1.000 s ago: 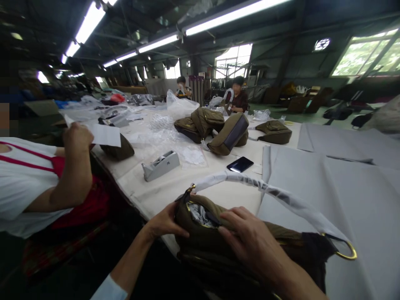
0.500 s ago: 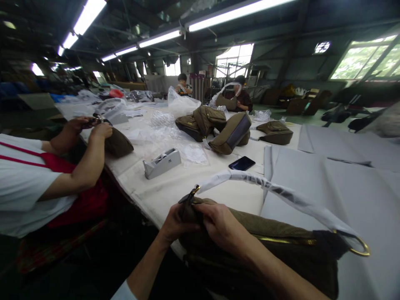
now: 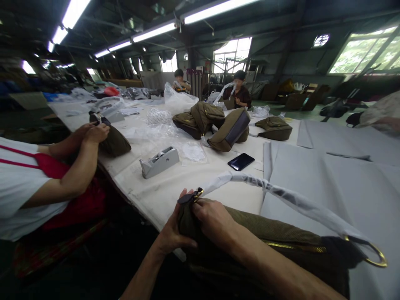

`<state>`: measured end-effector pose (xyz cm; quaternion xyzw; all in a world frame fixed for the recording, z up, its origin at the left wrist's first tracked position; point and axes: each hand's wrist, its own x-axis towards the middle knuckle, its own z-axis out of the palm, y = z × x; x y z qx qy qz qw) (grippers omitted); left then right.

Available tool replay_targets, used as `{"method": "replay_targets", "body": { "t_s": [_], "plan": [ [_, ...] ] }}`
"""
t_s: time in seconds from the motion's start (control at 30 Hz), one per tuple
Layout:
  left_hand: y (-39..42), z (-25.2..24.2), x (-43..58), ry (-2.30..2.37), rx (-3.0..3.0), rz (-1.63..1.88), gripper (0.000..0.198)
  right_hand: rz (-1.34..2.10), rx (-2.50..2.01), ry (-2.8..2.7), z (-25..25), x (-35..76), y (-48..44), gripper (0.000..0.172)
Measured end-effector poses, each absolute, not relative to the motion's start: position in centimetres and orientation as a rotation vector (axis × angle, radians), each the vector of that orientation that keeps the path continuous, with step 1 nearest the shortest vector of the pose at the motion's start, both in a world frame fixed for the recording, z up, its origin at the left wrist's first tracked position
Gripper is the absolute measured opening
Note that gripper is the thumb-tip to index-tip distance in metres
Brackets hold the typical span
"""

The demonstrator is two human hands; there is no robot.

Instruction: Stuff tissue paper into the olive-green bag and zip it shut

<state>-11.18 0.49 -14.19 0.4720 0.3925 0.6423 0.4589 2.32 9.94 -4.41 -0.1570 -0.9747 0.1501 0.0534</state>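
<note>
An olive-green handbag (image 3: pixel 275 246) lies at the table's near edge, its zip closed along the top. Its strap (image 3: pixel 281 196), wrapped in white paper, arches up to a gold ring (image 3: pixel 376 255) at the right end. My left hand (image 3: pixel 173 231) wraps round the bag's left end from below, thumb up by the gold clasp. My right hand (image 3: pixel 212 218) is closed over the same end, fingers pinched near the zip's end; what they pinch is hidden.
A grey tape dispenser (image 3: pixel 159 161) and a dark phone (image 3: pixel 240 161) lie ahead on the white table (image 3: pixel 187 179). Several olive bags (image 3: pixel 215 125) are piled mid-table. A person in white and red (image 3: pixel 34 183) at left handles another bag (image 3: pixel 114 139). Grey sheets (image 3: pixel 343 175) cover the right side.
The bag's zip, open a second ago with white stuffing showing, is now closed. My right hand moved left to the bag's end beside my left. The person at left put down the paper.
</note>
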Motion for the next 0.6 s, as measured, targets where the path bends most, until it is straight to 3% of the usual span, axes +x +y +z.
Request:
{"method": "replay_targets", "body": {
  "t_s": [0.17,0.37,0.6],
  "plan": [
    [0.2,-15.5,-11.5,1.058,1.166,1.563,0.115,0.347,-0.517,-2.698,-5.9,4.1,9.9,0.021],
    [0.2,-15.2,-11.1,1.138,1.201,1.527,0.105,0.632,-0.550,-2.317,-6.1,5.3,9.7,0.018],
    [0.7,-14.5,-9.9,1.232,1.139,1.539,0.095,0.661,-0.640,-2.293,-6.4,3.1,9.6,0.016]
  ]
}}
